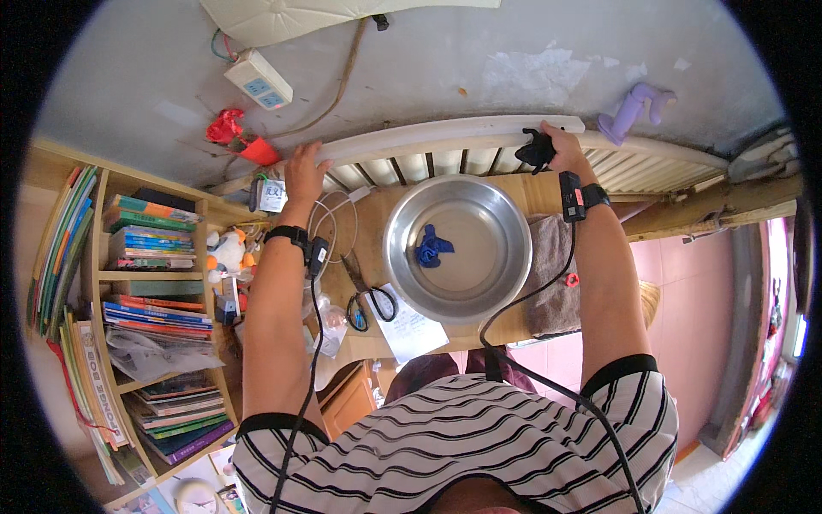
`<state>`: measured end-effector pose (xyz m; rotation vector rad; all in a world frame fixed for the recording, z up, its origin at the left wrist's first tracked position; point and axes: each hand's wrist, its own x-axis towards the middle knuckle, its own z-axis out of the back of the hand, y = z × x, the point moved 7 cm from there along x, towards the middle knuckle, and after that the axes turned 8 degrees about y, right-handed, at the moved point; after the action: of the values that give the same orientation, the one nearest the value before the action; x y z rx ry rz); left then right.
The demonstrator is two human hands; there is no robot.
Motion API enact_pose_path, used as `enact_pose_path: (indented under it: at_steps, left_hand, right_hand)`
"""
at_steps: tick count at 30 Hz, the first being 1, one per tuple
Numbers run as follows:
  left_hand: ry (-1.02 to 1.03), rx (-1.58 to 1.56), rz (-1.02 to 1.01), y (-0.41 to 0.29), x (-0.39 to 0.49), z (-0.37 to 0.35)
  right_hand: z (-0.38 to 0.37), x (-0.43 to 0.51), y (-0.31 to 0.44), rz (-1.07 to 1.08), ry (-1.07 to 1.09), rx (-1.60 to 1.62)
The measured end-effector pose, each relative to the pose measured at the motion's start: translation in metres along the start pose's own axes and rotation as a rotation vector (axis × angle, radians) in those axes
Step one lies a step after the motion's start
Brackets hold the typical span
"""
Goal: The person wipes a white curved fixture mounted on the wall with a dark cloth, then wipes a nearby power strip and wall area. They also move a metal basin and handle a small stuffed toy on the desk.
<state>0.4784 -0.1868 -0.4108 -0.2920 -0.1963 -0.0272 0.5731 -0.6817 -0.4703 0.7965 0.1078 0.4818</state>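
My right hand [564, 153] holds a bunched black cloth [537, 150] against the right part of a long white rail [449, 132]. This rail runs along the wall, above a slatted headboard [411, 168]. At the rail's left end, the fingers and thumb of my left hand [303, 177] straddle its edge. Between my forearms a round stainless steel basin [457, 308] stands on a wooden table [536, 187]. A crumpled dark blue cloth [433, 246] lies inside the basin, left of its middle.
Scissors with black handles [371, 307] lie over a written paper [408, 331]. A white cable [334, 225] coils near my left wrist. A folded brown towel [553, 283] is right of the basin. Bookshelf [151, 276] at left; red artificial flower [241, 138] and purple object [632, 112] by the wall.
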Motion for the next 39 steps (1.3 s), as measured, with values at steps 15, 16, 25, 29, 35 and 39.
enact_pose_path:
  at_steps: [15, 16, 25, 29, 35, 39]
  left_hand:
    - [0.106, 0.095, -0.015, -0.004, 0.021, -0.027]
    - [0.118, 0.104, -0.009, -0.006, 0.023, -0.029]
    - [0.219, 0.057, -0.109, -0.028, 0.042, -0.033]
    - [0.335, -0.131, -0.088, -0.018, 0.046, -0.045]
    - [0.302, -0.367, -0.122, -0.015, 0.048, -0.046]
    - [0.296, -0.442, -0.184, -0.023, 0.045, -0.034]
  right_hand:
    - [-0.005, -0.032, -0.032, -0.475, -0.153, 0.655]
    - [-0.009, -0.036, -0.039, -0.582, -0.274, 0.940]
    - [-0.022, -0.037, -0.043, -0.830, -0.461, 1.329]
    - [-0.022, -0.038, -0.034, -0.750, -0.414, 1.360]
    - [-0.023, -0.047, -0.024, -0.702, -0.349, 1.302]
    - [-0.028, -0.045, -0.016, -0.667, -0.334, 1.310]
